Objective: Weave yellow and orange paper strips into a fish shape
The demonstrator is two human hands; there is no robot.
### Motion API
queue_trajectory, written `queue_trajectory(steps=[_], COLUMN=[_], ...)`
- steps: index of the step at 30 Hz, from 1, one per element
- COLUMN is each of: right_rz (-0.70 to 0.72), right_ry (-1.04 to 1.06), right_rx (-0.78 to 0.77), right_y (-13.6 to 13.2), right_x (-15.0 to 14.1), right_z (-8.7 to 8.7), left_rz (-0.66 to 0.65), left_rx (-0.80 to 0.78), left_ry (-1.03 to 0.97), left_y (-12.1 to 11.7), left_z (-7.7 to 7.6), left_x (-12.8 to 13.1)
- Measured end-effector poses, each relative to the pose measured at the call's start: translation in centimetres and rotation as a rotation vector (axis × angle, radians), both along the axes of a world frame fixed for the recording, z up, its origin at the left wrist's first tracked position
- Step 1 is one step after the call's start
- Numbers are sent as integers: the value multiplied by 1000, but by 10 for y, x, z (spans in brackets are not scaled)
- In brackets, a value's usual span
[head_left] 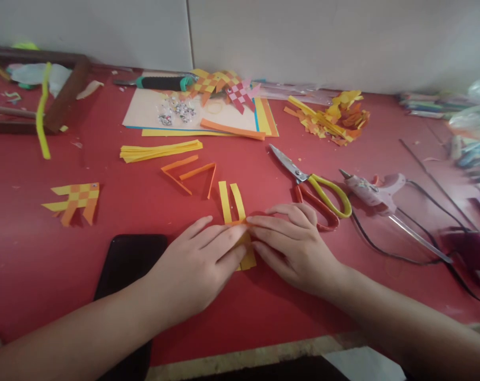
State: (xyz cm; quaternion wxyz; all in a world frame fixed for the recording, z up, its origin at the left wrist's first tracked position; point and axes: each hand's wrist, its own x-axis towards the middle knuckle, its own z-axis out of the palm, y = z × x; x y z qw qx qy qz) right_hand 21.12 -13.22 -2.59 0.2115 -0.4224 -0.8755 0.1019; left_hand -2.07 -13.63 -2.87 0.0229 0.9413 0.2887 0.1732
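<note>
Both of my hands meet over some yellow paper strips point(224, 201) on the red table, with a thin orange strip point(237, 223) lying across them. My left hand point(200, 264) presses the strips from the left, its fingers bent over them. From the right, my right hand point(293, 241) pinches the orange strip's end near the yellow paper. My fingers hide the middle of the strips; their lower ends point(248, 260) show between the hands. Just beyond lie two folded orange strips point(198, 172). A woven yellow and orange paper fish point(76, 200) rests at the left.
Scissors point(303, 180) and a glue gun point(377, 190) with its cord lie right. A black phone point(132, 264) is partly under my left forearm. Behind are yellow strips point(160, 151), paper sheets point(145, 108), a cutter point(160, 82), paper scraps point(335, 119) and a wooden tray point(75, 79).
</note>
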Motion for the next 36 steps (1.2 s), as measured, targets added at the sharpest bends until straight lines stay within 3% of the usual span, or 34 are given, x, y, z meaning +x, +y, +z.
queue_trajectory(steps=[9, 15, 36], right_rz=[-16, -143, -214], right_ry=[38, 3, 12], right_rx=[-9, -26, -35], right_y=[1, 4, 10], right_x=[0, -4, -3], right_z=[0, -5, -14], left_rz=[-21, -24, 18], left_rx=[48, 68, 99], left_ry=[-25, -24, -21], left_y=[2, 1, -2], left_z=[2, 2, 0], left_x=[2, 3, 4])
